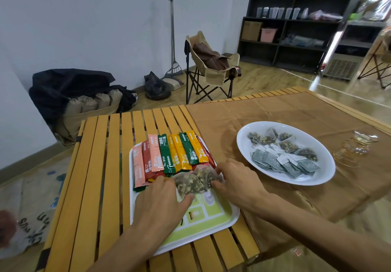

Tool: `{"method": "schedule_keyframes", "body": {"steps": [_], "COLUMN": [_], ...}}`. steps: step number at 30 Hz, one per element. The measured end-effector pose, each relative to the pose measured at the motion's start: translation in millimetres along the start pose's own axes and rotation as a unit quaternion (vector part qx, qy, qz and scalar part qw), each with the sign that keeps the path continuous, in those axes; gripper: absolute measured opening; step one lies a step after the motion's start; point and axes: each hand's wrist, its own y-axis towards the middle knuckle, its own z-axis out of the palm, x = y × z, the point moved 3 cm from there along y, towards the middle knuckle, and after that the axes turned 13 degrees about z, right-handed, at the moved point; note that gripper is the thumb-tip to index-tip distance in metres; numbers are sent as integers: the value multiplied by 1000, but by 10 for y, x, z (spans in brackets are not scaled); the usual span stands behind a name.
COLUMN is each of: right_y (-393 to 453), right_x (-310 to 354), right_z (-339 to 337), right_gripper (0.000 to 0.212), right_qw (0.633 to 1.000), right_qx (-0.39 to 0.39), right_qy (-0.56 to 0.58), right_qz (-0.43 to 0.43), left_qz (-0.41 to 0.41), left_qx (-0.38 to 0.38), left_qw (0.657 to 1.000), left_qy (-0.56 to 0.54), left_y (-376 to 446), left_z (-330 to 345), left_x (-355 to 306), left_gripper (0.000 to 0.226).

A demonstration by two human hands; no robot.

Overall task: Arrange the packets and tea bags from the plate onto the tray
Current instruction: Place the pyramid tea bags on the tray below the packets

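Note:
A white tray [211, 227] with a green printed base lies on the slatted table. Several stick packets [171, 155] in pink, red, green and yellow lie in a row across its far half. Just in front of them sit pyramid tea bags [195, 181]. My left hand [163, 204] presses on their left side, and my right hand [237, 178] holds their right edge with its fingertips. To the right, a white oval plate [245, 142] holds several more pyramid tea bags [285, 142] and grey-green flat sachets [281, 161].
A tan cloth [275, 111] covers the table's right half, under the plate. Small clear glass cups [355, 147] stand right of the plate. A folding chair [209, 66] stands beyond the table's far edge.

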Motion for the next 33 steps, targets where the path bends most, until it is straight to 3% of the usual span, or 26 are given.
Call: {"method": "schedule_keyframes", "body": {"steps": [3, 10, 14, 22, 28, 31, 33], "right_y": [-5, -2, 5, -7, 10, 126, 310], "right_x": [-1, 18, 16, -44, -75, -143, -281], "right_z": [3, 31, 46, 5, -127, -261, -350], "right_gripper": [22, 17, 15, 18, 34, 50, 49], "right_qw": [1000, 1000, 1000, 1000, 998, 992, 987], "right_qx": [1, -7, -13, -14, -28, -64, -83], "right_qy": [2, 5, 6, 20, 53, 98, 109], "right_qz": [1, -7, -8, -8, -6, 40, 81], "left_qz": [8, 38, 46, 55, 48, 53, 57], "left_qx": [-10, -29, -39, -38, -19, -18, -12], "left_qw": [999, 999, 998, 997, 998, 998, 997], "left_qy": [37, -5, -27, -25, -34, -43, -48], "left_y": [46, 126, 139, 132, 89, 70, 63], "left_z": [15, 78, 108, 107, 70, 16, -35], "left_x": [-4, -103, -127, -158, -141, -131, -126], "left_gripper": [44, 45, 30, 35, 37, 42, 43]}}
